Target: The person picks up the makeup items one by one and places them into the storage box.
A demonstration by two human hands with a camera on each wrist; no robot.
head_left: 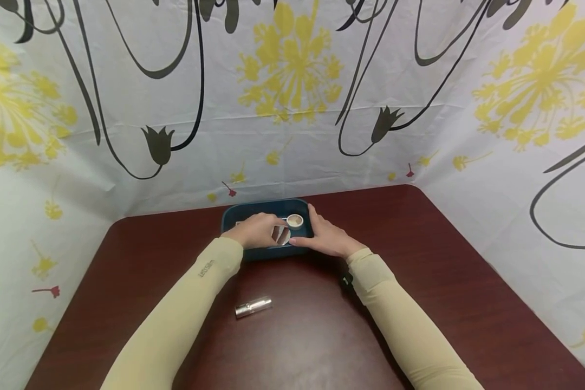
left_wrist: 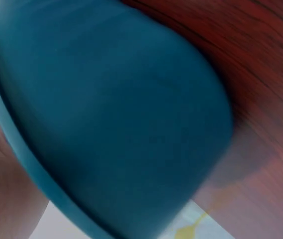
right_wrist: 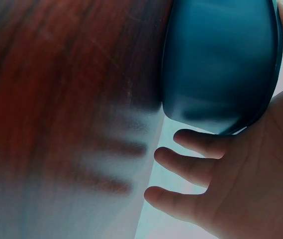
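A dark blue bin (head_left: 265,253) stands near the table's back edge. Inside it is a small round compact, with a cream-rimmed pan (head_left: 294,220) beside a shiny mirror-like disc (head_left: 284,236). My left hand (head_left: 254,230) reaches over the near rim; its bent fingers and thumb appear to hold the compact, though the contact is partly hidden. At the bin's right end is my right hand (head_left: 327,235), its thumb (head_left: 299,241) reaching over the bin near the disc. In the right wrist view, straight spread fingers (right_wrist: 186,167) lie outside the bin wall (right_wrist: 221,64).
A short silvery tube (head_left: 253,307) with a clear end lies on the reddish-brown table (head_left: 292,346), in front of the bin. Patterned white cloth (head_left: 292,151) hangs behind and along both sides. A small black object (head_left: 346,279) is beside my right wrist.
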